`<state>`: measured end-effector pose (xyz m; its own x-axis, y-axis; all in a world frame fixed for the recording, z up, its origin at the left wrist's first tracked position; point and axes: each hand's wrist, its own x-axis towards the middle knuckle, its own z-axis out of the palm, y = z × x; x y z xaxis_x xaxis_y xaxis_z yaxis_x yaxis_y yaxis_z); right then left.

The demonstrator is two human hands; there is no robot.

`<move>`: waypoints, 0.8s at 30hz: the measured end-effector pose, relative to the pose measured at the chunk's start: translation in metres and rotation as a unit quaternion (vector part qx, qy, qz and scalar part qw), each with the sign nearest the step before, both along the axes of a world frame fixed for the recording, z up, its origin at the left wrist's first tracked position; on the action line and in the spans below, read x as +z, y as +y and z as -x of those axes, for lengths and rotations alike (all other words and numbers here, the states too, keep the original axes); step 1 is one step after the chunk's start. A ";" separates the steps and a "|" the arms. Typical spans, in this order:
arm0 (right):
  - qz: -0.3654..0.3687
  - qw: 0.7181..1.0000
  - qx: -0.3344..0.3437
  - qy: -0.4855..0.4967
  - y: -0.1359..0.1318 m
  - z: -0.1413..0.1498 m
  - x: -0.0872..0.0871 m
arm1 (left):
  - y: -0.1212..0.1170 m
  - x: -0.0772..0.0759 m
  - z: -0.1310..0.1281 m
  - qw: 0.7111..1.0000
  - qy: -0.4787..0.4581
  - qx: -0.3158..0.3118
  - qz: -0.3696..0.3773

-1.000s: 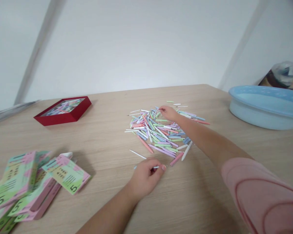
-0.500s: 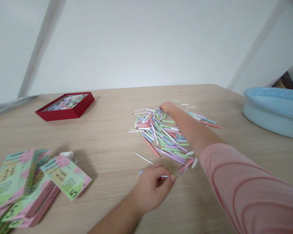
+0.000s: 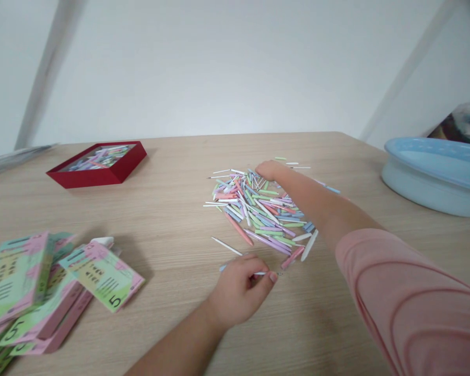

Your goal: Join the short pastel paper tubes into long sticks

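My left hand [image 3: 238, 292] is closed in a pinch just in front of a heap of pastel pen parts [image 3: 264, 211]. Between its thumb and forefinger is a thin pale-blue pen [image 3: 260, 273], its pointed end towards the right. A white refill [image 3: 227, 245] lies on the table by its knuckles. At the far edge of the heap, my right hand [image 3: 269, 170] reaches down among the pieces. Its fingertips are hidden, so whether it grips a piece does not show. A pink barrel [image 3: 293, 257] and a white piece [image 3: 310, 245] lie at the heap's near right.
On the far left stands a red box [image 3: 121, 166] filled with similar pen parts. Green-and-pink cartons [image 3: 102, 274] marked 5 are stacked at the near left. A light-blue basin [image 3: 431, 183] sits at the right. Loose pieces lie beyond the heap.
My right forearm has swung slightly right, covering more of the loose pieces there. Blue parts and the white piece beside it have shifted. My left hand keeps its pinch on the pen.
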<state>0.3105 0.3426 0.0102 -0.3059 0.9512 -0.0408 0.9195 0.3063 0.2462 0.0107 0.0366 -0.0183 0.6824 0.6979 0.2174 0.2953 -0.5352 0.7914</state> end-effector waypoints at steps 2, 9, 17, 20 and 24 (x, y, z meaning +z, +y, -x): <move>0.006 1.000 0.002 0.006 0.000 0.003 0.001 | 0.000 0.000 0.000 1.000 0.000 -0.001 0.000; 0.009 1.000 -0.010 0.021 -0.001 0.011 -0.003 | 0.000 -0.001 0.000 1.000 -0.001 -0.002 0.001; -0.014 0.997 -0.048 0.054 -0.003 -0.012 -0.005 | 0.000 0.000 0.000 1.000 -0.001 -0.003 0.004; -0.033 0.994 -0.076 0.075 -0.008 -0.021 -0.007 | 0.000 -0.001 -0.001 1.000 0.003 0.000 -0.001; -0.047 0.989 -0.083 0.110 -0.015 -0.016 -0.015 | 0.000 -0.001 -0.001 1.000 0.008 0.005 -0.005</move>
<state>0.3267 0.3280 -0.0049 -0.1368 0.9855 0.1002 0.9897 0.1317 0.0557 0.0121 0.0367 -0.0198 0.6792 0.7022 0.2136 0.3127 -0.5401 0.7813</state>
